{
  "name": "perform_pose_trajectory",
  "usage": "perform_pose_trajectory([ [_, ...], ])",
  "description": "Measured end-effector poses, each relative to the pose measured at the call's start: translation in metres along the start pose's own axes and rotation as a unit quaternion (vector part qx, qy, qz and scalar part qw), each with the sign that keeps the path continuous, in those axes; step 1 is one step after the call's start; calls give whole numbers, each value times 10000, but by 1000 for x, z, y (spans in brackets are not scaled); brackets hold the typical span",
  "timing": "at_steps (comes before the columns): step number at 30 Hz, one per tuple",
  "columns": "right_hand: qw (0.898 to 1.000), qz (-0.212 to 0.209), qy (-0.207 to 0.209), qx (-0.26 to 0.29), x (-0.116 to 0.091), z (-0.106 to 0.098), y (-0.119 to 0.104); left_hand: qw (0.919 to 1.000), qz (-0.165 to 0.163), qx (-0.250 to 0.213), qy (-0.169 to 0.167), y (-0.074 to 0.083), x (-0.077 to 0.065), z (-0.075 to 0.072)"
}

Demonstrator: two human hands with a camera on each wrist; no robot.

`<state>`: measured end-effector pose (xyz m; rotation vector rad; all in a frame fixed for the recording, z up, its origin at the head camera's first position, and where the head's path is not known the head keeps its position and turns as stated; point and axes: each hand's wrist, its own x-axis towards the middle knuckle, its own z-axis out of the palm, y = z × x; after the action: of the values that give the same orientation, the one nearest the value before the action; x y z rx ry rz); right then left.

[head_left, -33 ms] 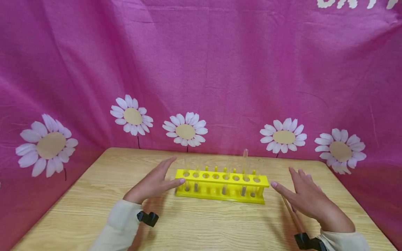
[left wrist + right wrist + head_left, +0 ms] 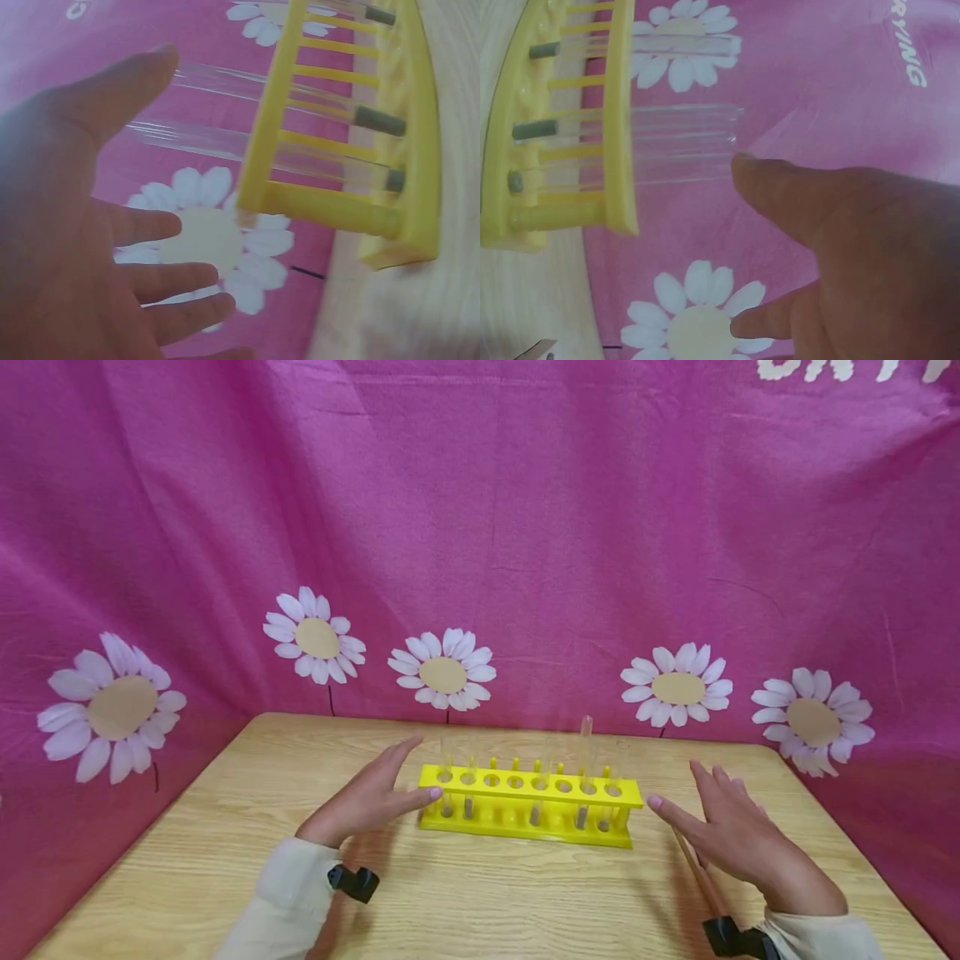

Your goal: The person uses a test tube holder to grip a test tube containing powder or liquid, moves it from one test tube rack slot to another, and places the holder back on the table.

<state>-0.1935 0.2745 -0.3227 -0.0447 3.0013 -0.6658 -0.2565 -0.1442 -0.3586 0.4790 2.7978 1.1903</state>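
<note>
A yellow test tube rack [image 2: 510, 834] stands on the table with several clear test tubes [image 2: 536, 814] in it, each with dark grey matter at its bottom. One tube with a rounded top [image 2: 587, 725] rises higher than the others. My left hand [image 2: 363, 797] is at the rack's left end, fingers extended and thumb towards the upper plate; whether it touches is unclear. Off the right end hovers my right hand [image 2: 746, 839], fingers spread and holding nothing. In the left wrist view, a gap separates the fingers [image 2: 187, 281] from the rack's end post [image 2: 330, 210].
Below my right hand lies a thin brown stick [image 2: 699, 875], its ends partly hidden by the hand and the black wrist camera [image 2: 723, 937]. A magenta cloth [image 2: 525, 568] with white daisies hangs around the wooden table [image 2: 480, 902].
</note>
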Motion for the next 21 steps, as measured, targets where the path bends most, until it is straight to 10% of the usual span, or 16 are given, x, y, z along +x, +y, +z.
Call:
perform_pose_trajectory([
  [21,9927,686,-974,-188,20,5,27,9895,-7,-1442,120,-29,21,30],
])
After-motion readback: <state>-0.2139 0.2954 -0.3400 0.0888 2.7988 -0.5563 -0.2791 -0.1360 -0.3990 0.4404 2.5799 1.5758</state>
